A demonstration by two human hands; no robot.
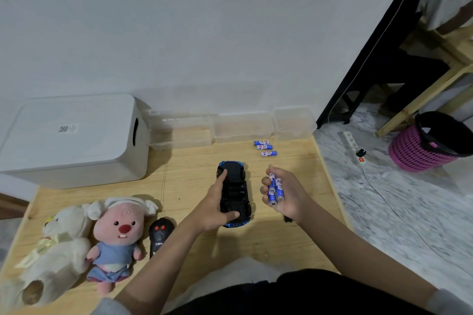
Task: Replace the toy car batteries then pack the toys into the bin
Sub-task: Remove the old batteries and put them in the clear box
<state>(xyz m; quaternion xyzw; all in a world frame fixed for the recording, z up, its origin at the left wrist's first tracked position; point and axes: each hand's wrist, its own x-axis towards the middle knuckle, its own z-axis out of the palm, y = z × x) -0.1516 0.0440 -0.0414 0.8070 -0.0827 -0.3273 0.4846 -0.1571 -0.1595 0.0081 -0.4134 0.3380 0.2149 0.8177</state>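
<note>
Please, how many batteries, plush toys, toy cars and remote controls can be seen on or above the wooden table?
Batteries lying on the table: 3
Batteries held in the right hand: 3 visible
Plush toys: 2
Toy car, upside down under the left hand: 1
Remote control: 1
Total: 10

A low wooden table [194,181] of pale wood carries everything. At its far left stands a white storage bin [74,140], lid on, and beside it along the wall a row of clear plastic boxes [230,126]. Three blue batteries [265,147] lie near those boxes. On the near left lie a white plush bear [58,245], a pink plush beaver [117,235] and a black remote control [160,236].
</note>
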